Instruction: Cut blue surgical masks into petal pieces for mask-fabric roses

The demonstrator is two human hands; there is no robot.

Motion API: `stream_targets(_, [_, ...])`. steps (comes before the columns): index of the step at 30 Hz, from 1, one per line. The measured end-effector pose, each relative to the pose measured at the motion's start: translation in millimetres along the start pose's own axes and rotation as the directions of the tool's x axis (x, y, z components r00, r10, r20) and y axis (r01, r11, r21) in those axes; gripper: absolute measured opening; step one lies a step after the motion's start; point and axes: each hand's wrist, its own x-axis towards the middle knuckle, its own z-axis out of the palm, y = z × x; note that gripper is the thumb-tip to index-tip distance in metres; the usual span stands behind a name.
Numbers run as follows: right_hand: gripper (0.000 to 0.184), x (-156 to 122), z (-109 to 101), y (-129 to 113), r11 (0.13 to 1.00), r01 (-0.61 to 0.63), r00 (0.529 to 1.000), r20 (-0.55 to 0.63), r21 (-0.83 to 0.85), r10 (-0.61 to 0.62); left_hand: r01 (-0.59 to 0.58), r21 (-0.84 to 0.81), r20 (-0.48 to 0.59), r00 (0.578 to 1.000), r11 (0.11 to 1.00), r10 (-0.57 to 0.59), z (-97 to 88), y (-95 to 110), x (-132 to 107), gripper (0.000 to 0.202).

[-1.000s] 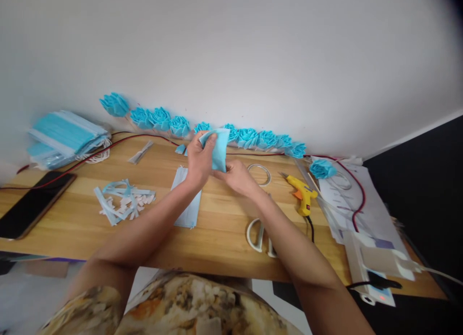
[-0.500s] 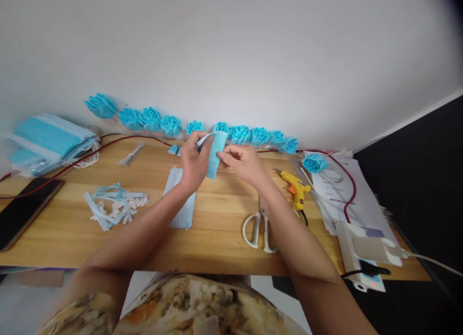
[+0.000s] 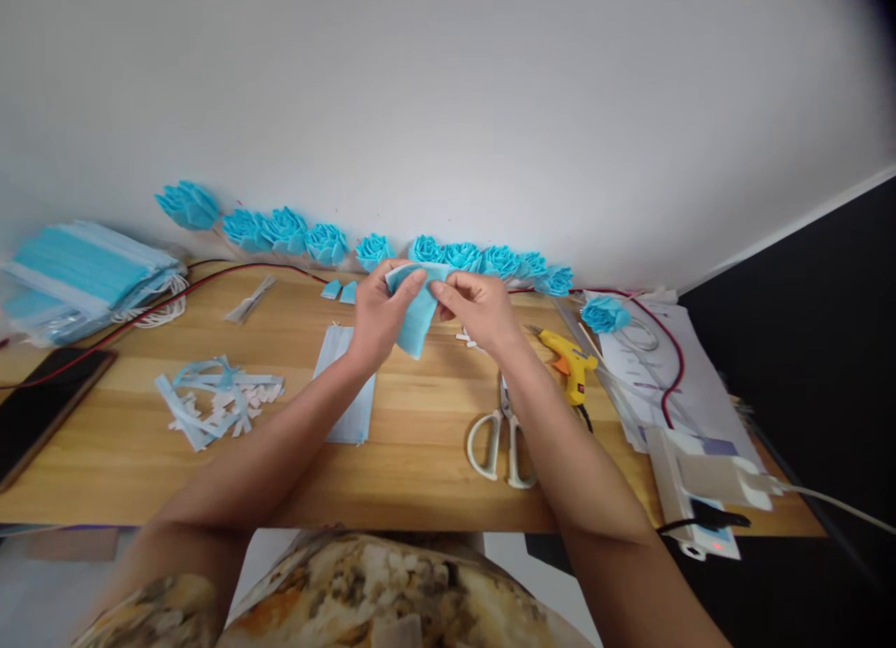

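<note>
A piece of light-blue mask fabric [image 3: 418, 323] is held up between both hands over the middle of the table. My left hand [image 3: 378, 314] pinches its left side, thumb on the front. My right hand [image 3: 480, 304] grips the upper right edge between thumb and fingers. Under my left wrist lies a flat pale-blue mask [image 3: 348, 410]. Two small blue cut pieces [image 3: 340, 291] rest just behind my left hand. White-handled scissors [image 3: 500, 433] lie beside my right forearm, partly hidden by it. Small white bits [image 3: 468, 338] sit beneath my right hand.
Several blue fabric flowers [image 3: 326, 244] line the wall, with another flower [image 3: 606, 314] on papers at right. A yellow glue gun [image 3: 570, 363] and power strip [image 3: 690, 499] are at right. At left are stacked masks [image 3: 88, 274], a phone [image 3: 49, 410], offcuts [image 3: 220, 401] and thin strips [image 3: 250, 299].
My hands have come closer together on the fabric, and my right hand has shifted onto its upper edge. The fabric has turned and now spreads wider between them.
</note>
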Motion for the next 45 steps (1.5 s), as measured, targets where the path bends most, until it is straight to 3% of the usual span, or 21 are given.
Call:
stream_targets(5, [0.062, 1, -6, -2, 1.000, 0.007, 1.000, 0.020, 0.015, -0.007, 0.111, -0.141, 0.077, 0.992, 0.984, -0.101, -0.4, -1, 3, 0.040])
stream_targets(8, [0.062, 0, -7, -3, 0.999, 0.012, 0.998, 0.055, 0.038, -0.014, 0.038, -0.076, 0.037, 0.999, 0.996, -0.036, -0.7, 1, 2, 0.033])
stream_targets(15, [0.055, -4, 8, 5, 0.994, -0.015, 0.981, 0.192, -0.111, 0.036, -0.083, 0.017, -0.067, 0.994, 0.996, 0.084, -4.4, 0, 4, 0.024])
stream_targets(20, [0.031, -8, 16, 7, 0.987, -0.058, 0.919, 0.378, -0.148, 0.110, -0.073, 0.017, -0.182, 0.981, 0.997, 0.075, -13.4, 2, 14, 0.032])
stream_targets(24, [0.021, -4, -1, 11, 0.949, 0.060, 0.826, 0.550, -0.309, 0.127, -0.057, 0.012, -0.185, 0.981, 0.998, 0.058, -17.1, 6, 18, 0.034])
stream_targets(26, [0.028, 0, -13, 12, 0.940, 0.088, 0.861, 0.499, -0.330, 0.095, -0.060, 0.001, -0.170, 0.984, 0.998, 0.059, -15.5, 5, 17, 0.033])
stream_targets(29, [0.037, 3, -25, 6, 0.973, 0.058, 0.977, 0.215, -0.222, -0.009, -0.037, -0.020, -0.121, 0.992, 0.999, 0.034, -8.5, 3, 11, 0.029])
stream_targets(32, [0.036, 2, -27, -2, 0.991, 0.076, 0.997, 0.038, -0.112, -0.072, 0.033, -0.031, -0.027, 0.999, 0.999, -0.034, 0.2, -1, 1, 0.026])
stream_targets(39, [0.020, -1, -24, -3, 0.963, 0.157, 0.986, -0.022, -0.221, -0.166, 0.115, 0.007, 0.179, 0.977, 0.993, -0.114, 8.0, -7, -9, 0.031])
stream_targets(45, [0.014, -2, -31, -7, 0.947, 0.183, 0.982, 0.098, -0.265, -0.163, 0.148, 0.082, 0.251, 0.954, 0.986, -0.164, 6.7, -10, -8, 0.028])
